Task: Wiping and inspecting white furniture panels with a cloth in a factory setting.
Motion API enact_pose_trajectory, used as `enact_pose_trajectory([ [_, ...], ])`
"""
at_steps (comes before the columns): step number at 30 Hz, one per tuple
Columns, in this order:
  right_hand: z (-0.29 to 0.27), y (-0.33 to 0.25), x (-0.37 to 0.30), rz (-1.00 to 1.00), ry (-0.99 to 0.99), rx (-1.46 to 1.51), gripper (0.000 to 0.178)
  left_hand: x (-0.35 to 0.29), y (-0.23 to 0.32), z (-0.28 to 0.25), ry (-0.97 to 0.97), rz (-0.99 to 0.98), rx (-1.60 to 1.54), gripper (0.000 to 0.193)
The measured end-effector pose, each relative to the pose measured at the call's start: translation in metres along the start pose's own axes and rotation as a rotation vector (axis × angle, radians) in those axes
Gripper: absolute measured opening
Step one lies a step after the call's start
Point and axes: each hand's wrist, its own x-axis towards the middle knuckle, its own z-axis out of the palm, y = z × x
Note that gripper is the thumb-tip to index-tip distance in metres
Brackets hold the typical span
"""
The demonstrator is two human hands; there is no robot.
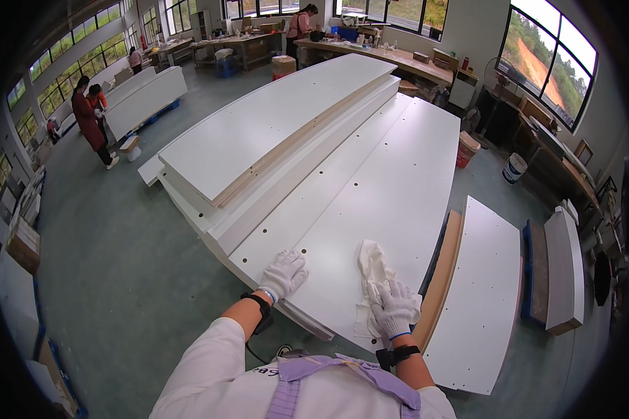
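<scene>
A large white panel (398, 188) with small dark holes lies before me. Near its front left edge, my left hand (284, 274), in a white knit glove, rests palm down on the surface with nothing in it. My gloved right hand (396, 309) presses on a crumpled white cloth (372, 262) toward the panel's front right corner. The cloth trails out ahead of the fingers, with part bunched beneath the hand. How tightly the fingers grip it is partly hidden. Each wrist carries a black strap.
Thick white boards (279, 119) are stacked at the panel's far left. Another drilled panel (475, 300) lies to the right, beyond it a stack of white boards (565, 272). Buckets (514, 168) and workbenches (370, 54) stand farther back. Several people (93, 119) are in the background.
</scene>
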Motion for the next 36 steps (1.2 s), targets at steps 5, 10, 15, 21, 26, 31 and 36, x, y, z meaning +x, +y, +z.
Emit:
enact_pose_trajectory([
  [5, 0.001, 0.0, 0.0, -0.039, 0.071, -0.091, 0.046, 0.0, -0.002, 0.001, -0.005, 0.003, 0.009, 0.05],
  [10, -0.005, -0.003, 0.001, 0.004, -0.016, -0.04, 0.052, 0.0, 0.0, 0.001, 0.001, -0.004, 0.006, 0.05],
  [15, -0.005, -0.003, 0.001, 0.012, -0.024, -0.034, 0.051, -0.001, -0.001, 0.002, 0.019, -0.001, -0.007, 0.049],
  [21, -0.001, -0.001, 0.0, -0.002, -0.007, -0.048, 0.049, 0.0, 0.0, 0.0, 0.017, 0.014, 0.001, 0.049],
  [26, -0.002, -0.003, 0.0, 0.0, 0.007, -0.062, 0.049, 0.0, 0.0, -0.001, 0.008, 0.001, 0.006, 0.05],
  [31, -0.005, -0.007, 0.002, -0.026, 0.026, -0.067, 0.047, -0.002, -0.002, 0.0, 0.026, 0.012, 0.007, 0.049],
  [36, -0.01, -0.007, 0.0, 0.022, 0.086, -0.055, 0.044, 0.007, 0.009, -0.009, 0.043, 0.086, -0.112, 0.041],
])
